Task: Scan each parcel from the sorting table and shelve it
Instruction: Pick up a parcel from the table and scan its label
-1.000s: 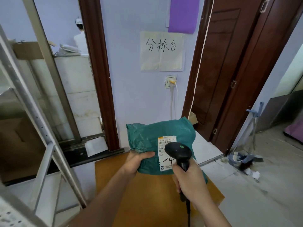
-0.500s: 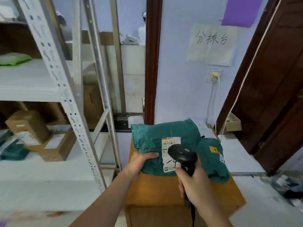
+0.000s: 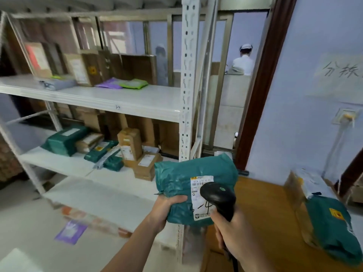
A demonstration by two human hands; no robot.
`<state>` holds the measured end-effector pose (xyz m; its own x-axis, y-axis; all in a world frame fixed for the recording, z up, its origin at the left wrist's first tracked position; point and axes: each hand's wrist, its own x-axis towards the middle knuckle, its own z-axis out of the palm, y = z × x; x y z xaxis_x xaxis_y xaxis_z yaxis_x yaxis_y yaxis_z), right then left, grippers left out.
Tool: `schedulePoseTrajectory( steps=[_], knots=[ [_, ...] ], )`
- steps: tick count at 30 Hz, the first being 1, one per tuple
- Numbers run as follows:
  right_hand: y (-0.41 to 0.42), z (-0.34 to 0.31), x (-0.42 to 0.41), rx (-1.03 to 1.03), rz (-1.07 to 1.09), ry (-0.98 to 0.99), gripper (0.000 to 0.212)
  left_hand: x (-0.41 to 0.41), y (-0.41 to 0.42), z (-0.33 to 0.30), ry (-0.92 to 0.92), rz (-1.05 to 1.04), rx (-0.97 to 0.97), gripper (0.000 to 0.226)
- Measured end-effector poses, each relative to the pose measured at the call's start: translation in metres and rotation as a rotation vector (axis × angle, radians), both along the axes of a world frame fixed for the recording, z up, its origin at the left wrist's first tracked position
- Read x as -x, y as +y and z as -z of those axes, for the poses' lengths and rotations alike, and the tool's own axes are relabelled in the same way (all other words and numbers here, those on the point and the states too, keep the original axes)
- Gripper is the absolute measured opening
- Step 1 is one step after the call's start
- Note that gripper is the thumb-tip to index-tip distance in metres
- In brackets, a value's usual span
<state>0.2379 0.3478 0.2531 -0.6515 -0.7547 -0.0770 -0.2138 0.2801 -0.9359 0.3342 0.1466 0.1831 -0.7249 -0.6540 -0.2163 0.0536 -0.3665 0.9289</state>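
Observation:
My left hand (image 3: 167, 208) grips the lower left corner of a teal plastic-wrapped parcel (image 3: 182, 177) with a white label, held up in the air at the shelf's right post. My right hand (image 3: 235, 232) holds a black barcode scanner (image 3: 218, 197) by its handle, its head over the parcel's label. Another teal parcel (image 3: 332, 226) with a yellow sticker lies on the wooden sorting table (image 3: 275, 222) at the right. The white metal shelf (image 3: 110, 101) fills the left of the view.
The shelf's upper board carries cardboard boxes and flat purple and green mailers (image 3: 125, 83). The board below holds several teal bags and small cartons (image 3: 129, 146). A purple packet (image 3: 69, 232) lies on the lowest board. A cardboard box (image 3: 300, 185) stands on the table. A person in white (image 3: 243, 61) stands beyond the doorway.
The view has swung left from the table and wall to the shelf. The parcel in my left hand has moved with it, off the table toward the shelf post. The scanner stays over the label.

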Motion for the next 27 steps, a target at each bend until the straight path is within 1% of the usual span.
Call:
schedulePoseTrajectory(
  steps=[5, 8, 11, 15, 20, 23, 27],
  knots=[
    [-0.044, -0.002, -0.067, -0.011, -0.064, 0.076, 0.013, -0.091, -0.042, 0.002, -0.016, -0.096, -0.01, 0.071],
    [-0.07, -0.016, -0.104, 0.03, -0.135, 0.049, 0.008, -0.137, -0.066, -0.004, -0.016, -0.148, 0.01, 0.073],
    [-0.093, -0.028, -0.134, 0.058, -0.151, 0.027, 0.009, -0.176, -0.086, -0.012, -0.004, -0.206, 0.011, 0.072],
    [-0.126, -0.044, -0.158, 0.042, -0.191, 0.015, 0.007, -0.214, -0.113, -0.022, 0.033, -0.273, 0.023, 0.071],
    [-0.172, -0.066, -0.168, 0.06, -0.223, 0.077, 0.013, -0.233, -0.154, -0.039, 0.091, -0.327, 0.05, 0.071],
    [-0.199, -0.081, -0.163, 0.099, -0.227, 0.078, 0.014, -0.226, -0.18, -0.056, 0.147, -0.35, 0.059, 0.07],
    [-0.228, -0.102, -0.153, 0.164, -0.208, 0.081, 0.011, -0.205, -0.217, -0.087, 0.235, -0.361, 0.107, 0.066]
  ],
)
